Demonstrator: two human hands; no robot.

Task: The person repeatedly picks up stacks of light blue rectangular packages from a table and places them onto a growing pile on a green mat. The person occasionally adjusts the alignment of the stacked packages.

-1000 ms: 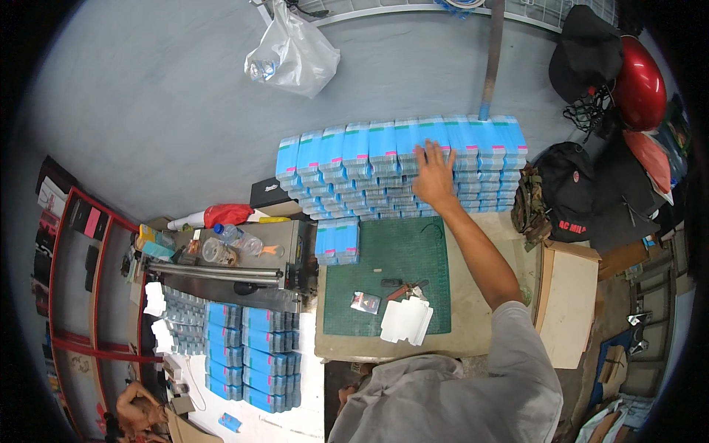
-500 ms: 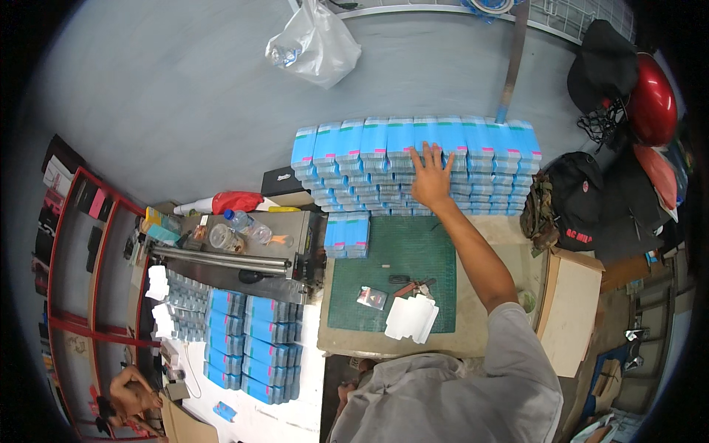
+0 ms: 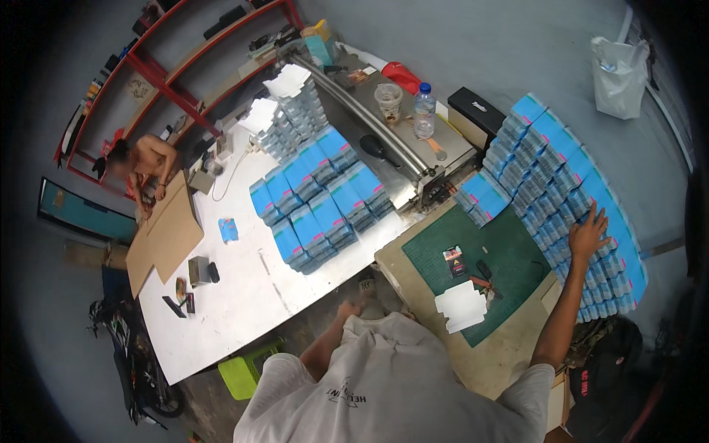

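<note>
My right hand [image 3: 588, 235] lies on the long stack of blue bundles [image 3: 550, 166] at the right, its fingers spread across the front tops, gripping nothing. The bundles look like flat packs of blue, grey-edged card, piled several layers high against the wall. My left hand [image 3: 347, 310] hangs low beside my body, near the gap between the two tables; its fingers are too small to make out. A shorter stack of blue bundles [image 3: 484, 196] touches the long one. On the green cutting mat [image 3: 436, 240] are a small dark pack [image 3: 454, 261], keys [image 3: 484, 282] and a white unfolded carton [image 3: 461, 306].
More blue bundles [image 3: 317, 214] and pale carton stacks [image 3: 295, 111] stand on the white table [image 3: 221, 317]. A metal-railed machine [image 3: 369, 125] holds a water bottle [image 3: 425, 111] and a plastic cup [image 3: 388, 102]. At far left a person [image 3: 151, 166] handles brown cardboard [image 3: 170, 229].
The view has swung left, bringing the white table, the other person and my left arm more fully into sight. My right hand still rests spread on the blue bundles.
</note>
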